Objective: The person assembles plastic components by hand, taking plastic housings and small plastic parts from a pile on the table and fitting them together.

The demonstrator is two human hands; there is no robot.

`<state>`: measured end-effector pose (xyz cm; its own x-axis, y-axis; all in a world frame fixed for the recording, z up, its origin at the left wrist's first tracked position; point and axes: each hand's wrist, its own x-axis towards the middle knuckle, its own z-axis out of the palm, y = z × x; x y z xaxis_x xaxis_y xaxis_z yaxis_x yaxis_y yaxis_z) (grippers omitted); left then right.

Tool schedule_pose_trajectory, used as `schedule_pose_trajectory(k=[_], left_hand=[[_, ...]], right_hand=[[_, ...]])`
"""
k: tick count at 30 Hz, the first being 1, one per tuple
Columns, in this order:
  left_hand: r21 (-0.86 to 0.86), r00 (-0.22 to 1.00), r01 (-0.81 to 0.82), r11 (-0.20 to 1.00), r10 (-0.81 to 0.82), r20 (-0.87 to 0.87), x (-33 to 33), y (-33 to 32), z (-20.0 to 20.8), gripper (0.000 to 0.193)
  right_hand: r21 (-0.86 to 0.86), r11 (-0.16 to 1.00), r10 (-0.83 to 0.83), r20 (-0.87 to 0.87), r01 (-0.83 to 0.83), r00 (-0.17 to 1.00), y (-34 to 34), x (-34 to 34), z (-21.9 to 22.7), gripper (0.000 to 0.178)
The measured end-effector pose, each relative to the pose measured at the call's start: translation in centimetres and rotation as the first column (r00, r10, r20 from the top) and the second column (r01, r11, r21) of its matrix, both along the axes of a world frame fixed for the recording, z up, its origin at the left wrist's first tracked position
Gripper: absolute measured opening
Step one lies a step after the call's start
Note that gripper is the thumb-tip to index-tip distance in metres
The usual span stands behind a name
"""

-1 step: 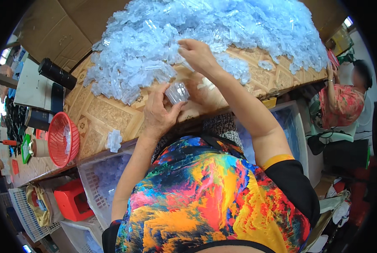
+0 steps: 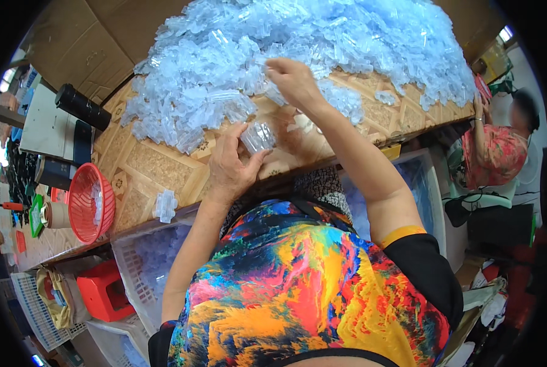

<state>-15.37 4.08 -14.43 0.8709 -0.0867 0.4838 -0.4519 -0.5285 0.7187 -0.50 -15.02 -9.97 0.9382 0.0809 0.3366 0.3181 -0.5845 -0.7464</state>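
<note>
A big heap of small clear bluish plastic pieces (image 2: 298, 43) covers the far half of a table with a patterned wood-look top (image 2: 157, 165). My left hand (image 2: 227, 168) rests at the table's near edge and holds a small bundle of the clear pieces (image 2: 258, 136) between thumb and fingers. My right hand (image 2: 291, 82) reaches forward to the heap's near edge. Its fingers are curled down among the pieces, and what they grip is hidden.
A red mesh basket (image 2: 90, 205) and a black cylinder (image 2: 82, 107) stand on the left. A loose clump of pieces (image 2: 165, 205) lies by the table edge. Clear crates (image 2: 145, 257) sit below. Another person (image 2: 493, 153) sits at the right.
</note>
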Motion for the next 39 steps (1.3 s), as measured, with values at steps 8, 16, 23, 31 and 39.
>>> schedule_pose_trajectory(k=[8,16,23,31,39], left_hand=[[0.125,0.995,-0.009,0.992,-0.004,0.102,0.2,0.3,0.9,0.066],[0.074,1.000,-0.001,0.997,0.002,-0.010,0.3,0.2,0.9,0.065],[0.123,0.996,-0.026,0.992,0.016,0.086,0.4,0.2,0.9,0.064],[0.094,0.995,-0.031,0.995,0.022,0.094,0.3,0.4,0.8,0.063],[0.052,0.992,-0.023,0.998,0.016,0.126,0.6,0.3,0.4,0.062]], right_hand=[[-0.067,0.962,-0.257,0.086,0.263,0.962,-5.0,4.1,-0.2,0.028],[-0.458,0.854,-0.105,0.313,0.247,0.944,-1.6,8.7,-0.3,0.030],[-0.512,0.806,-0.229,0.192,0.297,0.954,-0.6,9.8,-0.6,0.032],[-0.271,0.885,-0.321,0.236,0.379,0.917,-1.3,6.8,3.3,0.027],[-0.781,0.619,0.033,-0.078,-0.081,0.996,1.8,-3.2,5.3,0.023]])
